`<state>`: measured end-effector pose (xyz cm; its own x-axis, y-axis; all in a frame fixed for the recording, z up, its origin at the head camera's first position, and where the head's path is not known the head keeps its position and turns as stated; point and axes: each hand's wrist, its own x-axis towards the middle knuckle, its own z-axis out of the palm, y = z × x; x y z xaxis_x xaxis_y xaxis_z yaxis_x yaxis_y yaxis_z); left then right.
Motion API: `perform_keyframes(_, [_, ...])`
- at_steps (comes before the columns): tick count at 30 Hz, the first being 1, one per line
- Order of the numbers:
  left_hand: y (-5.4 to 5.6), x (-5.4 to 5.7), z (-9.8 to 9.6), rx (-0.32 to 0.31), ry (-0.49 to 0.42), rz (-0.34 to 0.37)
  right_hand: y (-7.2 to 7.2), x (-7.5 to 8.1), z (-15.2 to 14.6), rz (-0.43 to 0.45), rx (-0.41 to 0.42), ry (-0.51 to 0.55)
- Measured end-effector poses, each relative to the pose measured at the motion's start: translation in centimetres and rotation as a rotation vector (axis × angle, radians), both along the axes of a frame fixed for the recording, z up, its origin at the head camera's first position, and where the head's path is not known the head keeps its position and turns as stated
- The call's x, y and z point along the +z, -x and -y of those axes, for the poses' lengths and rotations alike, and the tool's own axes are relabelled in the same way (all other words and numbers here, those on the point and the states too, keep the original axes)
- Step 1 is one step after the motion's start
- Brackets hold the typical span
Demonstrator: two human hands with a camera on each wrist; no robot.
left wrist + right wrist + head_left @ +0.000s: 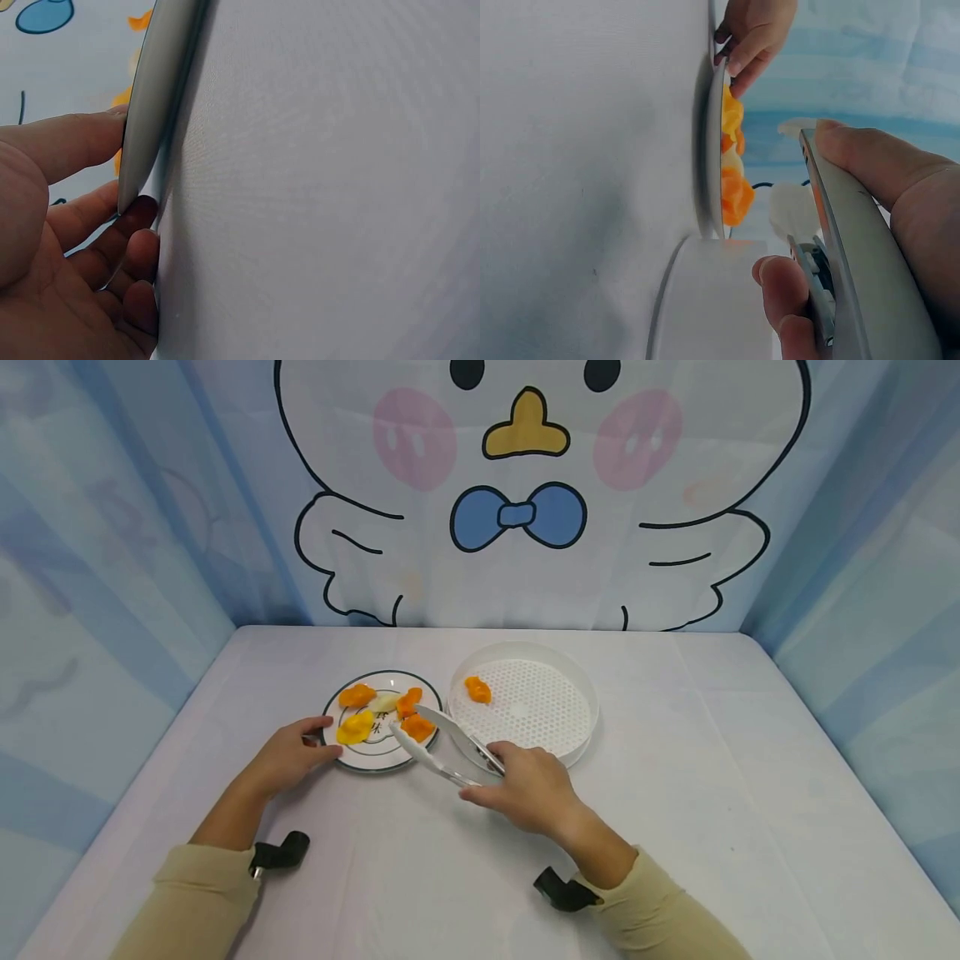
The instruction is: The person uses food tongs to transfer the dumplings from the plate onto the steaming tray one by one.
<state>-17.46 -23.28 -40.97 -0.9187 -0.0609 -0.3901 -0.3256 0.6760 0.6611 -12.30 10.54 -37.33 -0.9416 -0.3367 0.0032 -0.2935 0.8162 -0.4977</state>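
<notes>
One pair of tongs (457,733) is in the right hand (536,789), whose thumb and fingers curl round the handle from its two sides. Its two white-tipped arms stand wide apart, tips over the right part of one plate (377,762); whether a tip touches food there, I cannot tell.

The plate is white, with a dark line at its rim, and bears five soft-looking pieces: three orange, one yellow and one pale. The first orange piece (357,696) lies at the far left, the yellow piece (356,727) nearer the person, the pale piece (386,702) toward the middle, and the second orange piece (409,700) and third orange piece (419,727) on the right, close together.

The left hand (288,753) pinches the plate's left rim, thumb above and fingertips below.

Just beside the plate, on the right, is one round white tray (536,697) with a patterned floor. A single orange lump (477,689) lies in it, near its left wall.

Two tan sleeves (197,897) cover the forearms, with one black device (281,852) at each wrist. Beneath everything is one white table (450,877). Behind it hangs a backdrop (517,589) printed with two black eyes, two pink cheeks, one yellow beak and one blue bow tie; two blue-and-white curtains (112,610) flank the table.
</notes>
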Motion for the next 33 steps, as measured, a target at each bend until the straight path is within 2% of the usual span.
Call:
perform_keyframes(21, [0.0,0.0,0.1,-0.014,-0.002,-0.012,-0.5,-1.1,2.0,-0.078,-0.053,-0.114])
perform_keyframes(33, [0.0,-0.2,0.4,-0.021,-0.001,-0.021,-0.5,-0.9,4.0,-0.062,-0.101,-0.197])
